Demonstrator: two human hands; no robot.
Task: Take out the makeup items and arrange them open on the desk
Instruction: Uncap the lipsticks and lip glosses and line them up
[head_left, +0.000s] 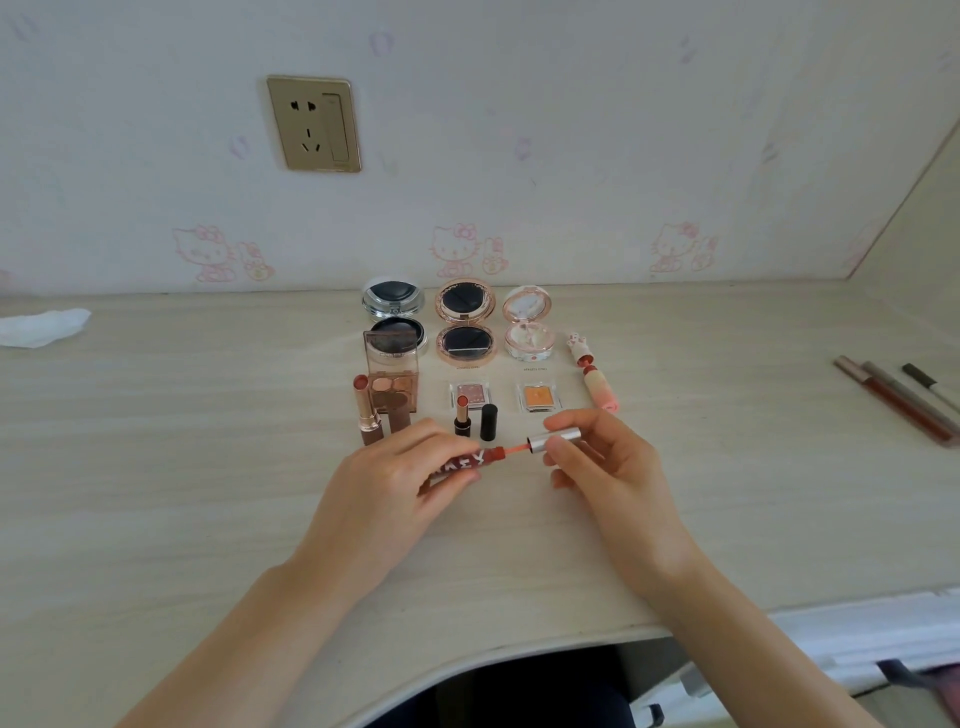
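Observation:
My left hand (395, 478) grips a dark red lip gloss tube (467, 461) with white lettering. My right hand (602, 457) pinches its silver cap (556, 439), pulled a little way out so the pink wand stem (514, 448) shows between them. Behind my hands stand three open compacts: silver (394, 306), rose gold (465, 325) and pale pink (527, 327). In front of them are an open brown eyeshadow palette (392, 379), two small eyeshadow pans (470, 394) (537, 396), two uncapped lipsticks (366, 410) (462, 415), a black cap (488, 422) and a pink lip tube (597, 387).
Several pencils (898, 400) lie at the desk's right side. A crumpled white tissue (41, 327) sits at the far left. A wall socket (314, 124) is above. The desk's curved front edge (467, 660) runs below my forearms.

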